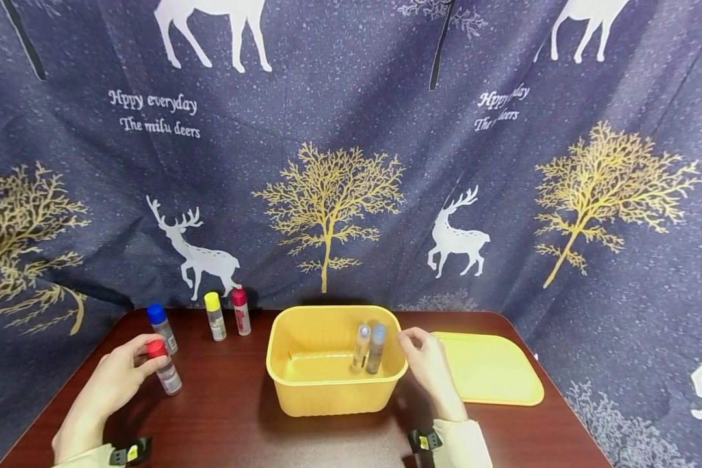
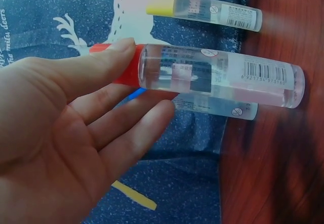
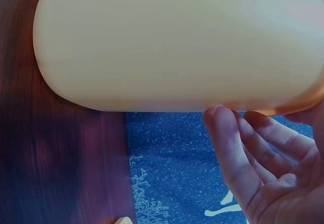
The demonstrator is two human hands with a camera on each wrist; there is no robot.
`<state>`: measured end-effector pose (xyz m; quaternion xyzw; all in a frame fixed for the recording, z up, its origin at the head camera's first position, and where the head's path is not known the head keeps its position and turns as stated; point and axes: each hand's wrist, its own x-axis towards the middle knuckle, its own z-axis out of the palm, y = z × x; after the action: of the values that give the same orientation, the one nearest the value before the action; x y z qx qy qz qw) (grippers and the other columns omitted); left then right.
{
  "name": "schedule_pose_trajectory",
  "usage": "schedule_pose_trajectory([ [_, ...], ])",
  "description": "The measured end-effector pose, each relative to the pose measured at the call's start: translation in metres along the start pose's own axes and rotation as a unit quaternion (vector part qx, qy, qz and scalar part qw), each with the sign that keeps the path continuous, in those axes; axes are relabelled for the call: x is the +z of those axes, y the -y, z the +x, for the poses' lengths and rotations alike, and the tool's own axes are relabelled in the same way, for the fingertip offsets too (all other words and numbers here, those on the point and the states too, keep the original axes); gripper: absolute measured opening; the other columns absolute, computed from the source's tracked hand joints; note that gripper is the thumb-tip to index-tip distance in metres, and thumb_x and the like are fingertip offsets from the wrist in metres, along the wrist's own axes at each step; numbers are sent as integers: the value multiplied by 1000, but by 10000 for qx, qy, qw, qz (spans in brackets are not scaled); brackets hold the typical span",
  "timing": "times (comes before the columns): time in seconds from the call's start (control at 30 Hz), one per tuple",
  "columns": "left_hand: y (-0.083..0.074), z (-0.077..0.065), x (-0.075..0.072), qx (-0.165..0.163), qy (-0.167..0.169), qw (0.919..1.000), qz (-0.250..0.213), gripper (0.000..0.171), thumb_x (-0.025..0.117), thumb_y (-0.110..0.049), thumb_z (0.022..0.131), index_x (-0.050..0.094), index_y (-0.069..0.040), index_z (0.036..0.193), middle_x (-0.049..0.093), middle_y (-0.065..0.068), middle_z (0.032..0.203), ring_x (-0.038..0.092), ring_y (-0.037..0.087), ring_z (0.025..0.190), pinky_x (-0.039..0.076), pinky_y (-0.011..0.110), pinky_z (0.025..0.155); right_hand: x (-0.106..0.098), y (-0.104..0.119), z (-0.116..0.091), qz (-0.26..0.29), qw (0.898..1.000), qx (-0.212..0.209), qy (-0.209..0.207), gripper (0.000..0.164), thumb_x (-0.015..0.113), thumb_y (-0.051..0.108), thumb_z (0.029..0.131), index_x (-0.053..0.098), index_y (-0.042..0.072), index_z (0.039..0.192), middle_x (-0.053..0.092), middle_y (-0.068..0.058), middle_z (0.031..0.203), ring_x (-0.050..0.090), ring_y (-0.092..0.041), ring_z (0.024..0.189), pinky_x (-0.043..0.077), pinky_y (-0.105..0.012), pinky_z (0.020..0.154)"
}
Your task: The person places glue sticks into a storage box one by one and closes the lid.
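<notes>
Well, cloth (image 1: 327,104): dark blue, it is hanging beyond the left hand (image 1: 112,378) and the right hand (image 1: 429,364), showing white deer (image 1: 210,262) and golden trees (image 1: 327,221).
Table (image 1: 228,403): its dark red-brown top is stretching beneath both grips.
Box (image 1: 333,400): yellow and open-topped, it is standing between the two grips, its rim meeting the right fingertips.
Lid (image 1: 490,369): yellow, it is lying flat on the table, just right of the right grip.
Left grip: thumb and fingers are pinching a red cap, the remaining fingers fanning out loosely.
Right grip: bent fingers are touching the box's rim; whether they are pinching it, I cannot tell.
Red-capped bottle (image 1: 168,377): clear, it is tilting slightly below the left pinch, well apart from the box.
Blue-capped bottle (image 1: 165,333): it is standing just beyond the left grip.
Yellow-capped bottle (image 1: 215,318): it is standing beyond the left grip and to its right.
Dark-red-capped bottle (image 1: 242,315): it is standing beside the yellow-capped one, farther right of that grip.
Boxed bottles (image 1: 376,354): two are standing side by side inside, just left of the right grip.
Wristbands (image 1: 130,453): black, they are sitting behind each grip.
</notes>
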<state>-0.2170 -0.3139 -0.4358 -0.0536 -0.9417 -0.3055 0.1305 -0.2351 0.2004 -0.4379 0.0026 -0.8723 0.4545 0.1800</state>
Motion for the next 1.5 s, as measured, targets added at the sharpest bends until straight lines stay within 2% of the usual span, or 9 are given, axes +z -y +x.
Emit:
schedule_pose_trajectory([
  [0.17, -6, 2, 1, 43, -136, 9999, 56, 42, 75, -18, 87, 59, 2, 120, 66, 25, 105, 68, 39, 88, 51, 45, 69, 0, 0, 1, -50, 10000, -4, -3, 17, 63, 20, 96, 74, 7, 94, 70, -1, 89, 63, -17, 83, 50, -37, 78],
  [0.4, -22, 8, 5, 180, -164, 9997, -73, 42, 74, -20, 88, 58, -1, 121, 65, 28, 109, 65, 45, 94, 51, 54, 74, -2, 2, 0, 2, 10000, -13, -29, 15, 63, 18, 95, 74, 7, 94, 70, -2, 88, 63, -17, 81, 51, -37, 77],
  [0.6, -36, 7, 9, 326, -362, 9987, -176, 42, 75, -19, 87, 58, -1, 121, 67, 26, 105, 65, 45, 95, 48, 59, 78, 0, 1, 0, -7, 10000, 4, -13, 14, 64, 18, 95, 73, 8, 93, 70, -2, 88, 63, -16, 81, 50, -36, 78],
  [0.83, -54, 9, 9, 484, -484, 9971, -346, 40, 76, -15, 86, 59, -1, 119, 68, 25, 103, 66, 44, 94, 48, 60, 82, 0, 1, -1, -47, 10000, 11, -19, 15, 63, 20, 95, 73, 8, 93, 70, -2, 88, 64, -16, 82, 51, -37, 77],
  [1.07, -69, 10, 12, 676, -764, 9939, -421, 42, 78, -15, 85, 60, -1, 121, 69, 23, 101, 68, 40, 90, 50, 56, 80, 0, 0, -1, -15, 10000, 9, -12, 16, 63, 20, 96, 73, 7, 95, 70, -3, 88, 64, -16, 80, 52, -37, 77],
  [1.2, -77, 12, 14, 763, -965, 9912, -492, 43, 79, -16, 84, 62, -2, 120, 71, 20, 99, 70, 35, 87, 52, 49, 77, 1, 0, 0, -44, 10000, -25, -32, 16, 63, 20, 95, 73, 7, 94, 70, -3, 88, 64, -16, 80, 52, -36, 76],
  [1.3, -84, 12, 16, 845, -1129, 9886, -522, 41, 80, -15, 82, 64, -4, 118, 72, 17, 97, 70, 32, 85, 54, 29, 74, 1, 1, 0, -63, 10000, -49, -45, 15, 64, 19, 95, 73, 8, 92, 70, -2, 87, 64, -15, 80, 51, -36, 76],
  [1.4, -90, 11, 18, 924, -1237, 9863, -580, 39, 81, -13, 81, 65, -7, 116, 72, 13, 94, 71, 29, 84, 45, 9, 72, 1, 0, 0, -58, 10000, -49, -45, 14, 64, 19, 95, 73, 8, 92, 70, -3, 87, 64, -15, 79, 51, -36, 75],
  [1.5, -96, 10, 19, 985, -1280, 9847, -646, 40, 82, -12, 80, 65, -8, 116, 73, 11, 94, 71, 27, 82, 39, 2, 73, 1, 0, 0, -20, 10000, -47, -33, 14, 64, 19, 95, 73, 8, 93, 70, -3, 87, 64, -16, 78, 51, -36, 75],
])
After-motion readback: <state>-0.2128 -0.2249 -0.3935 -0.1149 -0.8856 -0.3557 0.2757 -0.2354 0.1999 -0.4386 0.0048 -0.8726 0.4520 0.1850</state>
